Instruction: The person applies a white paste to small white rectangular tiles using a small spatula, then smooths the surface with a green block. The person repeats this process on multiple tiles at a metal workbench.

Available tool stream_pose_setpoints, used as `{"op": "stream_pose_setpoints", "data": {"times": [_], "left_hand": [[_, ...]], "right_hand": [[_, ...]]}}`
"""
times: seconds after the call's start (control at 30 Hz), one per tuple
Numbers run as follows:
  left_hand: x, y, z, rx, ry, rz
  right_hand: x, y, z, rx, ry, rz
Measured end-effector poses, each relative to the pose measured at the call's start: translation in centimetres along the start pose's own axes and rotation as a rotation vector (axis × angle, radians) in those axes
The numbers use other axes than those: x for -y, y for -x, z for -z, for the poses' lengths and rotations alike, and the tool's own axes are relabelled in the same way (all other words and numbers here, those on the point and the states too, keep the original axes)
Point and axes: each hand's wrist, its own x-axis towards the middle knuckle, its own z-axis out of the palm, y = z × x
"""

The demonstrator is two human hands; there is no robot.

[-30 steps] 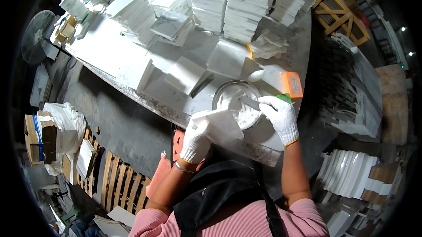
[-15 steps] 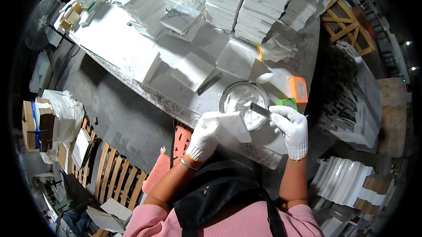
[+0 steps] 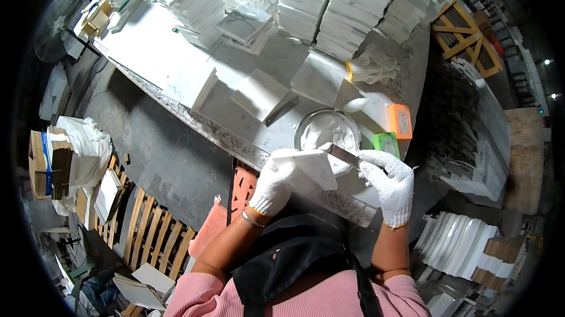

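Observation:
My left hand [image 3: 272, 189], in a white knitted glove, grips a white marble tile [image 3: 309, 169] by its left end, over the table's near edge. My gloved right hand [image 3: 389, 186] is closed around a putty knife [image 3: 344, 155]. The knife's tip, with a dab of white paste on it, is at the tile's upper right corner; whether they touch I cannot tell. Just beyond both hands stands a round metal bowl [image 3: 298, 132] holding white paste [image 3: 332, 130]. A green box [image 3: 386, 145] and an orange box [image 3: 400, 122] lie beyond my right hand.
On the table [image 3: 250, 134] lie loose tiles [image 3: 261, 94] and an empty glove [image 3: 372, 67]. Tall tile stacks [image 3: 356, 8] line the far side. A wooden pallet [image 3: 154, 229] lies on the floor to the left, and a standing fan [image 3: 59, 26] is at the far left.
My right hand has drawn slightly toward me, bringing the putty knife from over the bowl to the tile's corner. More of the green box shows. My left hand and the tile stay nearly still.

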Motion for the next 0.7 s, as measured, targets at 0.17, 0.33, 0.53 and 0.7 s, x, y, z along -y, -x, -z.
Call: {"op": "stream_pose_setpoints", "data": {"times": [0.17,0.33,0.53,0.7], "left_hand": [[0.1,0.1,-0.3,-0.01,-0.002,-0.041],[0.4,-0.3,0.1,0.004,-0.009,-0.024],[0.0,0.0,-0.9,-0.069,-0.024,-0.028],[0.2,-0.2,-0.6,-0.052,-0.065,-0.041]], "right_hand": [[-0.1,-0.3,0.3,-0.029,0.028,0.012],[0.0,0.0,0.2,-0.027,0.021,0.028],[-0.4,-0.1,0.1,-0.032,0.077,0.131],[-0.6,-0.2,0.4,-0.047,0.133,0.167]]}}
